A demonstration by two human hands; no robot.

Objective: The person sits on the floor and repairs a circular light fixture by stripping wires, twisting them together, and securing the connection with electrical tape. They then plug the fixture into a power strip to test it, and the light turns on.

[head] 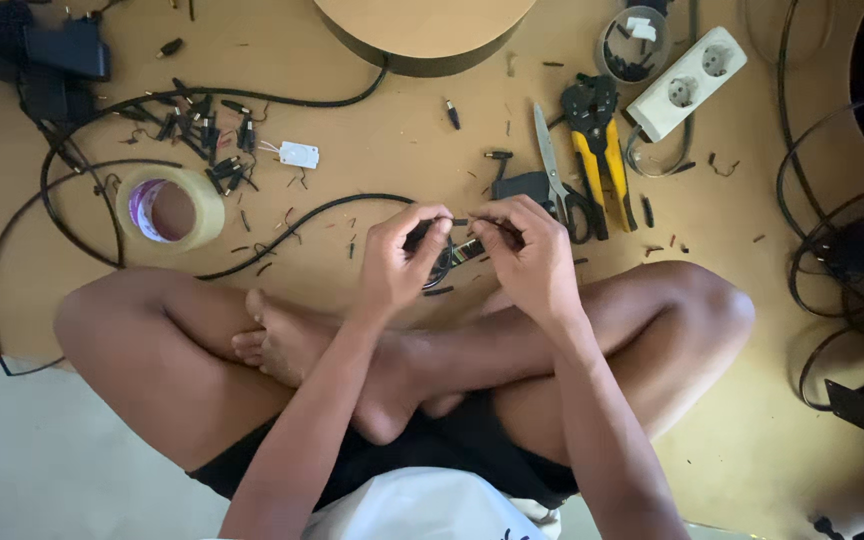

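Note:
I sit cross-legged on a tan floor, both hands meeting above my shins. My left hand pinches the end of a thin black cable between thumb and fingers. My right hand pinches the same cable end, where a small dark connector shows between the two hands. The fingertips of both hands nearly touch. The cable runs left from my hands and loops across the floor.
A roll of clear tape lies at left, near a pile of small black plugs. Scissors, yellow-handled crimping pliers, a white power strip and a small round container lie ahead right. Black cables coil at far right.

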